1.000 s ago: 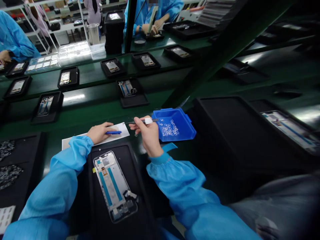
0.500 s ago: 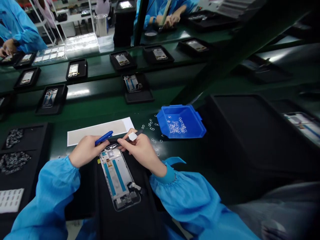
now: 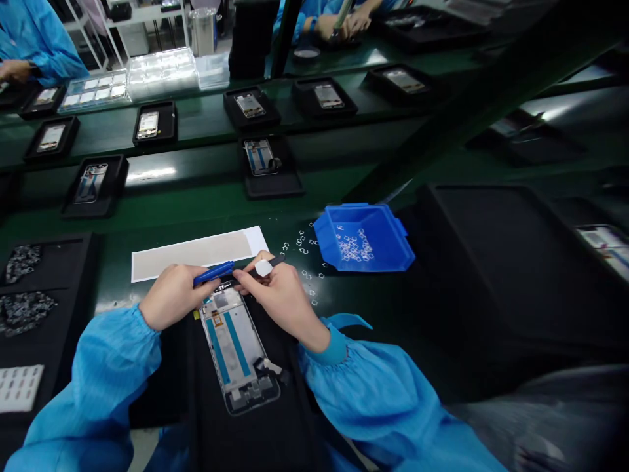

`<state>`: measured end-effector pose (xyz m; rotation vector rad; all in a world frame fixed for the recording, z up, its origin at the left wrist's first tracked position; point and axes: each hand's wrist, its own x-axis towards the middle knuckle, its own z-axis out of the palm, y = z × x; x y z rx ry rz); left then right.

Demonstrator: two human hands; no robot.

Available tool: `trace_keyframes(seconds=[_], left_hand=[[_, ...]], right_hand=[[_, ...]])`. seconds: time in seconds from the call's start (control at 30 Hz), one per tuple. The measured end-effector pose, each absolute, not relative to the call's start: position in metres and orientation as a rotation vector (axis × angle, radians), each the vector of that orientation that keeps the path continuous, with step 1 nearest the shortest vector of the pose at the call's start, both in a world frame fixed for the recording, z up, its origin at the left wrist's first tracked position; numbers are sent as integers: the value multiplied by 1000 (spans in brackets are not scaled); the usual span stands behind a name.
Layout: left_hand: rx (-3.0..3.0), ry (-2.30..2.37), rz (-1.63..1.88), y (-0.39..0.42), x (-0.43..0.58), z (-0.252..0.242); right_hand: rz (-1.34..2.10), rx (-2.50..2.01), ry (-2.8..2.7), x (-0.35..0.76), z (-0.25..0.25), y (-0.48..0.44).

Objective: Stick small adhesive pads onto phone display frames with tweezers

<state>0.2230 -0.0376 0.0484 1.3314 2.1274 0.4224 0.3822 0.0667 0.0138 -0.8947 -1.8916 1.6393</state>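
A phone frame (image 3: pixel 233 347) with two blue strips lies in a black tray (image 3: pixel 211 436) in front of me. At its upper left corner, my left hand (image 3: pixel 174 295) is closed on a blue pen-like tool (image 3: pixel 213 272). My right hand (image 3: pixel 282 295) pinches a dark tool, probably tweezers, with a white piece (image 3: pixel 263 267) on it, at the frame's top edge. The fingers of both hands nearly meet there and partly hide that edge. A black flex part (image 3: pixel 269 367) sticks out at the frame's lower right.
A blue bin (image 3: pixel 366 239) holds small clear rings, with several more scattered beside it. Behind my hands lies a white-edged sheet (image 3: pixel 196 252). Black trays with small parts (image 3: pixel 27 314) stand at left, a large black tray (image 3: pixel 491 255) at right. Trays with phone frames and co-workers' hands are beyond.
The blue tool in my left hand has swung flatter and moved slightly right. Both hands stay at the frame's top edge. The whole view has shifted a little.
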Motion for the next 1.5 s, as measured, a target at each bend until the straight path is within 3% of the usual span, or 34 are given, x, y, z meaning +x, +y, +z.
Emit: trace_keyframes(seconds=[0.43, 0.73, 1.0, 1.5], left_hand=[[1448, 2291, 190, -38, 230, 46], [1549, 2354, -47, -36, 239, 47], [1536, 2340, -78, -33, 237, 50], [1544, 2379, -29, -32, 239, 45]], right_hand=[[1600, -894, -1925, 383, 12, 66], [1367, -860, -2097, 388, 17, 66], [1396, -848, -2059, 388, 12, 65], [1095, -760, -2180, 385, 14, 57]])
